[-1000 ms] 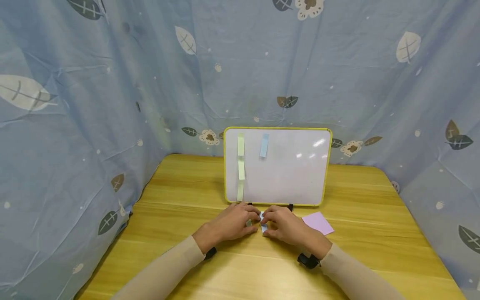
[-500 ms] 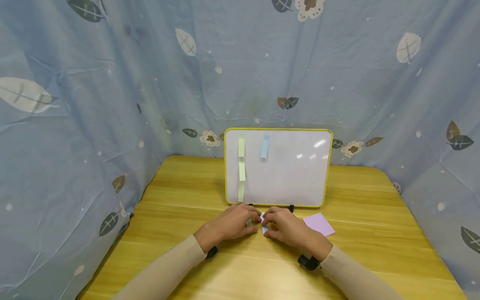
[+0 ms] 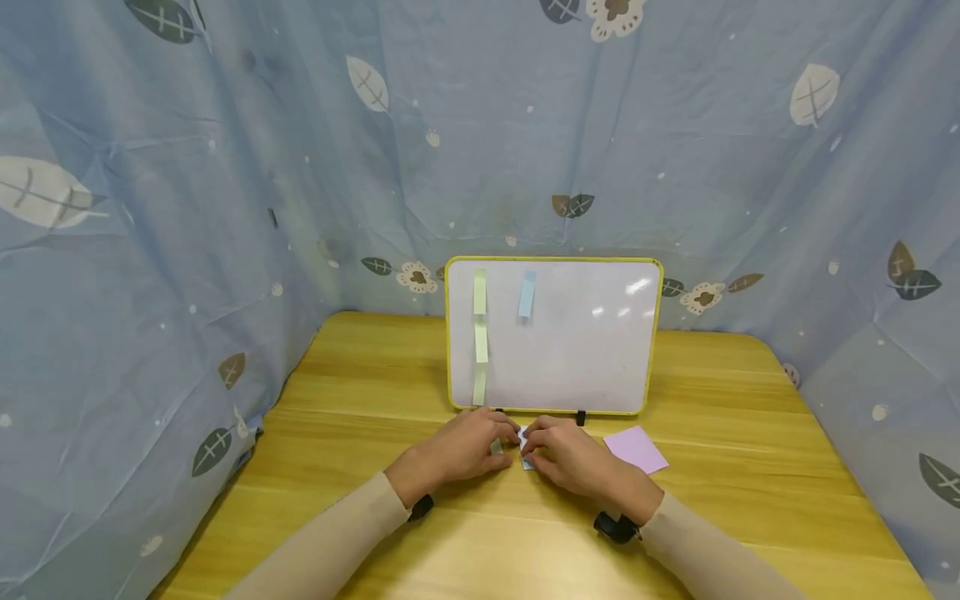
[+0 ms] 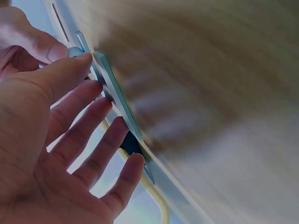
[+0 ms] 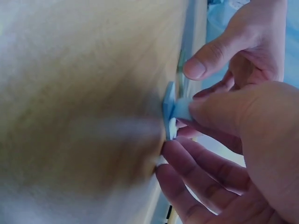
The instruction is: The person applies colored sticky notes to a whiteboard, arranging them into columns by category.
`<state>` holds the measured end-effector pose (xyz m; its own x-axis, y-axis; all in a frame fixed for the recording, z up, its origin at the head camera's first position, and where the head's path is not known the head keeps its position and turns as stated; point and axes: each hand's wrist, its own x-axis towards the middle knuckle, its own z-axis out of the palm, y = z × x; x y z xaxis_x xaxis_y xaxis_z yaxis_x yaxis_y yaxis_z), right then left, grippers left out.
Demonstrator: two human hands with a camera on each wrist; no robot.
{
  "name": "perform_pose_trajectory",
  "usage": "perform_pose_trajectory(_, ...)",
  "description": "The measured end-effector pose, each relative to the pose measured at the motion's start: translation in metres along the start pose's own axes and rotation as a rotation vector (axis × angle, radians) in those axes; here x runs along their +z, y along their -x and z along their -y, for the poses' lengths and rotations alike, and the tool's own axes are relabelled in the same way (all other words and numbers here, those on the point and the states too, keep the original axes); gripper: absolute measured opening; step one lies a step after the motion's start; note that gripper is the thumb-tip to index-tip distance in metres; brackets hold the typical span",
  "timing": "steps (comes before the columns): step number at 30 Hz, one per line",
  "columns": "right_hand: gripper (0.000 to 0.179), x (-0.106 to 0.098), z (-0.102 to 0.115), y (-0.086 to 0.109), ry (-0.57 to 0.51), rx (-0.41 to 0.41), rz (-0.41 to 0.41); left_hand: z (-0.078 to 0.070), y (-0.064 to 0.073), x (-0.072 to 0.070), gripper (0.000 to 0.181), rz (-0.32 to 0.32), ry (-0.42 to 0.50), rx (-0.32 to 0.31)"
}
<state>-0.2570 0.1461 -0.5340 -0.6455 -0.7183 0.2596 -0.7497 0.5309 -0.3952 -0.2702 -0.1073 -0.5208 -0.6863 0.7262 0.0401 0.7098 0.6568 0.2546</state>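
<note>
A narrow light-blue sticky-note pad [image 3: 528, 464] lies on the table between the hands. My right hand [image 3: 573, 450] is over it; in the right wrist view its thumb and a finger pinch a curled blue slip [image 5: 182, 109] rising from the blue pad [image 5: 167, 109]. My left hand [image 3: 461, 446] stays close on the other side, its fingers loosely bent, fingertips near the blue pad; whether they touch it is hidden. A narrow green sticky-note pad [image 4: 117, 93] sits under the left hand, between thumb and fingers, not gripped.
Behind the hands stands a yellow-framed whiteboard [image 3: 577, 350] on black feet. Several green slips [image 3: 480, 342] run down its left side, with one blue slip [image 3: 528, 294] near the top. A pink sticky-note pad [image 3: 636, 450] lies right of the right hand. Patterned curtains [image 3: 480, 150] surround the table.
The right thumb has drawn slightly up from the near end of the blue pad, towards the index finger. The left hand has hardly moved.
</note>
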Motion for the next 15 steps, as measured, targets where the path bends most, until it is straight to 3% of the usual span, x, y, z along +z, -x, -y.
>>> perform_pose_trajectory(11,0.011,0.0024,0.0017,-0.0026,0.023,0.074,-0.013,-0.0025,-0.0031,-0.0009,0.026,-0.027,0.049,-0.036)
perform_pose_trajectory(15,0.009,0.0014,0.0027,-0.0042,-0.025,0.095,-0.03,-0.0031,-0.003,-0.0007,0.025,-0.025,0.067,-0.048)
